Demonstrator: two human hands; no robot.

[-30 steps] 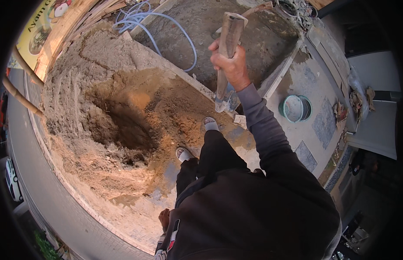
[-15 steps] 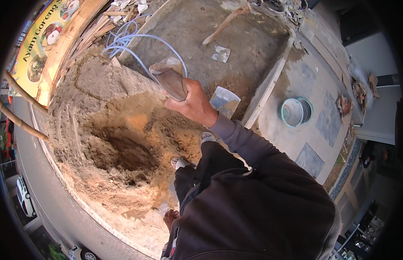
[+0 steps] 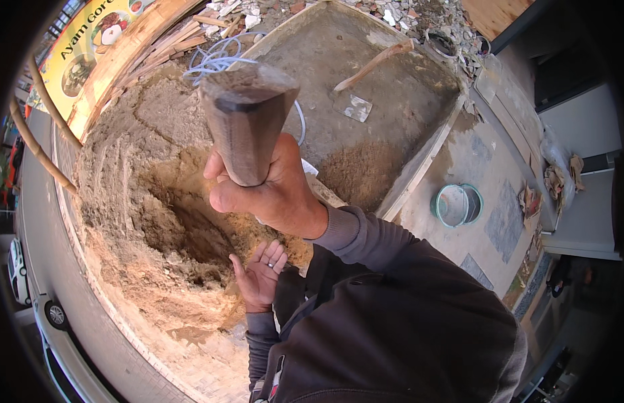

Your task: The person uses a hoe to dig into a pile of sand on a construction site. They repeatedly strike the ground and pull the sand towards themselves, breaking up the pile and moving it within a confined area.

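Note:
My right hand is closed around a thick wooden tool handle, raised close in front of me with its broad, worn end toward me. A bit of pale flat surface shows behind the right wrist; whether it belongs to this tool I cannot tell. Lower and to the left, my left hand is open, palm up and fingers spread, with a ring on one finger. It holds nothing and is apart from the handle. Beyond it lies a sand heap with a dark dug hollow.
Ahead is a shallow walled bed with a wooden shaft and a pale flat piece in it. A light-blue hose lies coiled at its left edge. Buckets stand right; bamboo poles and parked cars are left.
My right hand has brought the handle nearer to me. My left hand has risen from low by my leg and turned palm up. The view has shifted, and my feet are hidden.

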